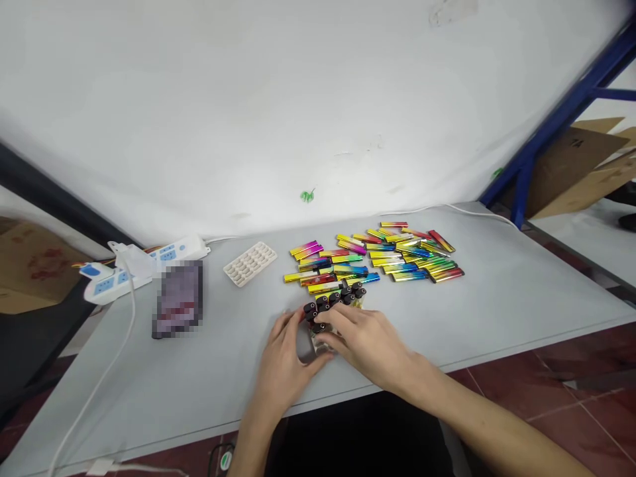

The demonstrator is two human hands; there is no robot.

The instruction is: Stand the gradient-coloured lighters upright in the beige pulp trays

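Observation:
Both hands are at a light-coloured holder (318, 342) near the table's front edge. Several dark-topped pieces (347, 295) stand upright in it. My left hand (285, 368) curves round the holder's left side, fingers at the back corner and thumb at the front, gripping it. My right hand (370, 341) reaches in from the right, with its thumb and forefinger pinched at one dark-topped piece (320, 327) at the front. Behind the holder lie several shiny, multicoloured flat sticks (325, 278), with a larger spread of them (410, 255) to the right.
A white slotted tray (250, 263) lies left of the sticks on the grey table (209, 384). Further left are a blurred dark object (179, 299) and a white power strip (171, 254) with cables. Cardboard boxes (571, 165) and a blue frame (534, 142) stand at the right.

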